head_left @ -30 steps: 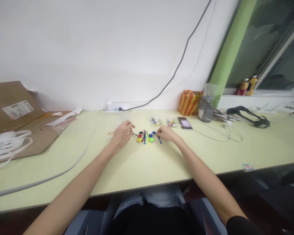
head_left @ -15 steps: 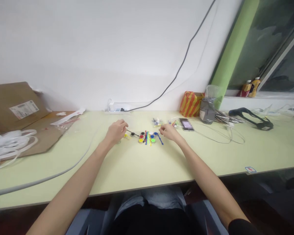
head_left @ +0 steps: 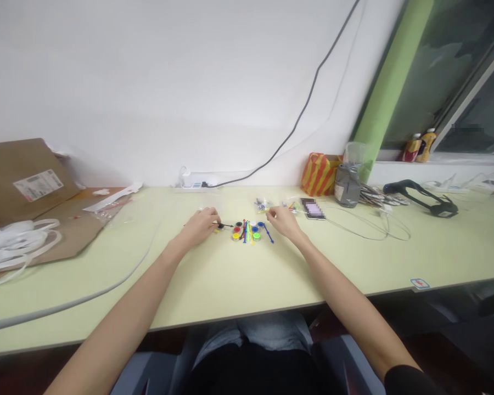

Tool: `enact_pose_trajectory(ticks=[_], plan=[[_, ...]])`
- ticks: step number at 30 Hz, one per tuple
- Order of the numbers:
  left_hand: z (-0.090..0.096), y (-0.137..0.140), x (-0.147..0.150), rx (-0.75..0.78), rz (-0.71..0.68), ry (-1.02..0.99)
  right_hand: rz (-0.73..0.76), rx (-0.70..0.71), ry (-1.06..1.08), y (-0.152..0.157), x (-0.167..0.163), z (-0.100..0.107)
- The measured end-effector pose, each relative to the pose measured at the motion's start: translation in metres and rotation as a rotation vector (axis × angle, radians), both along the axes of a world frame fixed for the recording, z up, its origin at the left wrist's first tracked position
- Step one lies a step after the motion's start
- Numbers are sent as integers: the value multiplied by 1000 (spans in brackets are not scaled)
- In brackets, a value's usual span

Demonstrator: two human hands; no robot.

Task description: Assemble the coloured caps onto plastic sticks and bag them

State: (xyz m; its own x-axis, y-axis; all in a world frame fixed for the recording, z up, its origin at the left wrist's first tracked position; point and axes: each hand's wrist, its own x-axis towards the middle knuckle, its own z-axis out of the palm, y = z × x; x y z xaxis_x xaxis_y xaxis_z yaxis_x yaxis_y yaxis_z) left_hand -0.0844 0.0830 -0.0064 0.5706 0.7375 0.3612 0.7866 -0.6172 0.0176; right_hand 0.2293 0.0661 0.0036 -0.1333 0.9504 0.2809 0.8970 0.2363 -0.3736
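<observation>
Curled fingers of the left hand (head_left: 200, 226) were drawn in at the near end of a black arrow (head_left: 227, 225), touching or almost touching the black disc (head_left: 220, 226) beneath it; whether they had closed on either could not be told, since the thumb was mostly hidden. The black arrow lay just to the right of those fingertips, its long axis running nearly side to side across the table (head_left: 271, 285), with its tip pointing away from the left hand toward the other discs. Of the two hands, the left was clearly the nearer to it. Thumb and forefinger of the right hand (head_left: 283, 220) were brought close together, but any small thing between them could not be made out. Nearest that hand lay a blue arrow (head_left: 268, 235), slanting from a blue disc (head_left: 260, 224) toward the person and to the right. Between the hands, a cluster of coloured arrows (head_left: 247, 233) lay mostly pointing to and from the person, crosswise to the black one, with a yellow disc (head_left: 236, 237) on their left and a green disc (head_left: 256, 237) on their right.
</observation>
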Motion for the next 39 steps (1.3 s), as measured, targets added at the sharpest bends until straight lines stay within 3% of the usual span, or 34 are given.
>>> enact_pose_trajectory(ticks=[7, 11, 14, 18, 24, 29, 31, 35, 39], plan=[[12, -5, 3, 89, 94, -49, 20, 71, 87, -1, -3, 0], [24, -20, 18, 189, 120, -113, 240, 261, 259, -11, -19, -1], [27, -33, 37, 209, 65, -143, 426, 405, 300, -22, -37, -2], [24, -45, 57, 213, -49, -181, 489, 462, 242, -27, -55, -5], [17, -56, 66, 187, -201, -301, 528, 291, 264, -33, -53, -3], [16, -63, 82, 143, -201, -711, 506, 238, 460, -40, -51, 6], [17, -65, 86, 47, -218, -794, 516, 203, 583, -41, -50, 9], [20, -64, 86, -176, -283, -783, 633, 39, 798, -41, -50, 10], [22, -62, 81, -151, -248, -770, 742, -138, 998, -42, -53, 7]])
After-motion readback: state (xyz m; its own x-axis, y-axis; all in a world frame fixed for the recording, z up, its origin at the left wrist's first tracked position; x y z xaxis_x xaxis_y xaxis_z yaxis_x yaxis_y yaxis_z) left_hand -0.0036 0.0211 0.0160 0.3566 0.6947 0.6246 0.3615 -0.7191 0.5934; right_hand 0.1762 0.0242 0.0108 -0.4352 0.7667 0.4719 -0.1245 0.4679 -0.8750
